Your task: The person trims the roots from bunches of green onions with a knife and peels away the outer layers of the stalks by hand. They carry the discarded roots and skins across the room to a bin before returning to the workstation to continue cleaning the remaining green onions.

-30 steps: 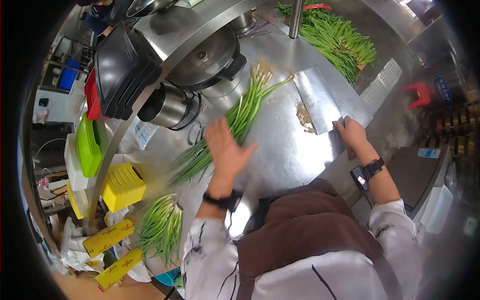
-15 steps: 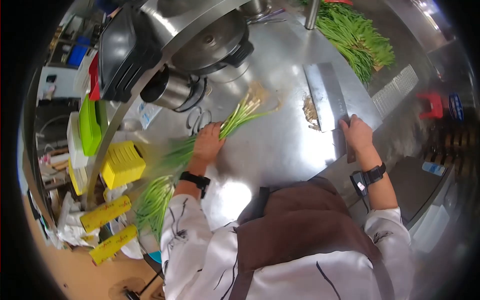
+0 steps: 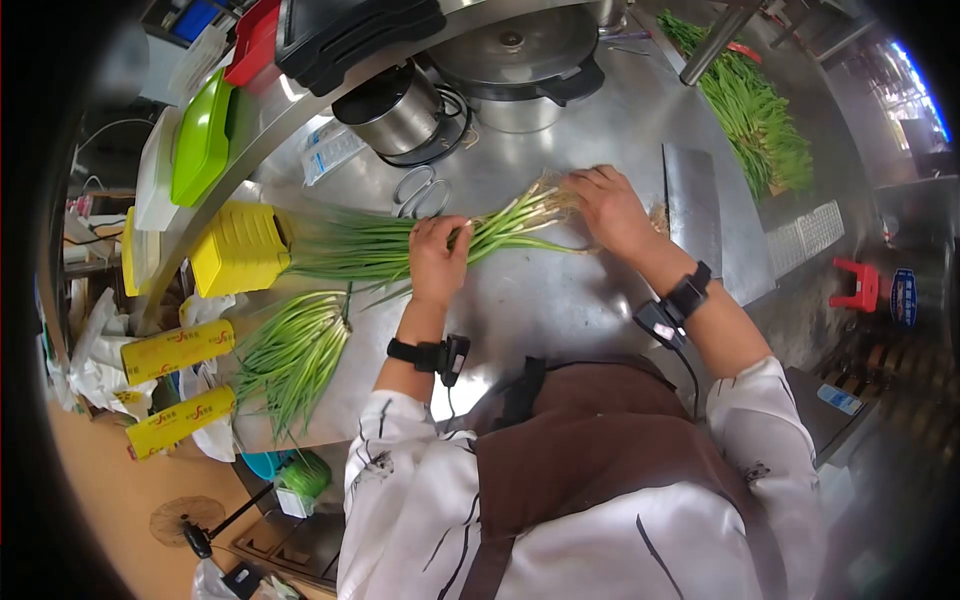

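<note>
A bunch of green onions (image 3: 350,246) lies across the steel table, its leaves to the left and its pale root ends to the right. My left hand (image 3: 438,258) is closed around the middle of the bunch. At the root ends, the bent fingers of my right hand (image 3: 610,210) pinch the roots. To the right of that hand a cleaver (image 3: 692,205) rests flat on the steel, its handle hidden behind my right arm. A second bunch of green onions (image 3: 298,350) lies trimmed-looking at the left front edge. Scissors (image 3: 420,192) are just beyond my left hand.
A large lidded pot (image 3: 510,60) and a smaller steel pot (image 3: 390,110) stand at the back. Left are a yellow basket (image 3: 240,250), a green tray (image 3: 202,140) and yellow boxes (image 3: 178,352). More greens (image 3: 755,120) lie beyond the table's right edge, near a red stool (image 3: 855,285).
My right hand has let go of the cleaver and moved left to the roots. The cleaver stays on the table. My left hand still holds the bunch, now lying more level.
</note>
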A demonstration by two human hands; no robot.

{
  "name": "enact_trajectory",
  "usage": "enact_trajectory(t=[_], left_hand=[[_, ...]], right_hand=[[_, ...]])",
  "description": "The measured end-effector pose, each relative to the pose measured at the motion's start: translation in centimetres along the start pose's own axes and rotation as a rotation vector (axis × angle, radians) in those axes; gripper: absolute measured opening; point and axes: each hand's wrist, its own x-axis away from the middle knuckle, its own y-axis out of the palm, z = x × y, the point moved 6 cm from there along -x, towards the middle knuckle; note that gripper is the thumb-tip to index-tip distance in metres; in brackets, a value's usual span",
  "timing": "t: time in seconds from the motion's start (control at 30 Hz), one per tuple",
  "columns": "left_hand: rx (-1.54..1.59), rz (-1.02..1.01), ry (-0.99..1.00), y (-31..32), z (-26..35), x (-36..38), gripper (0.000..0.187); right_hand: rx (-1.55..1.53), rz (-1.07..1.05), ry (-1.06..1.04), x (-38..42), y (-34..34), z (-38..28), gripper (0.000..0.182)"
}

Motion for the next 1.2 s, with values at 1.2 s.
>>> enact_trajectory(t=[1.2], left_hand=[[-0.264, -0.048, 0.199, 3.6, 2.4, 3.3, 0.024]], right_hand=[[0.049, -0.347, -0.219, -3.6, 6.0, 1.1, 0.020]])
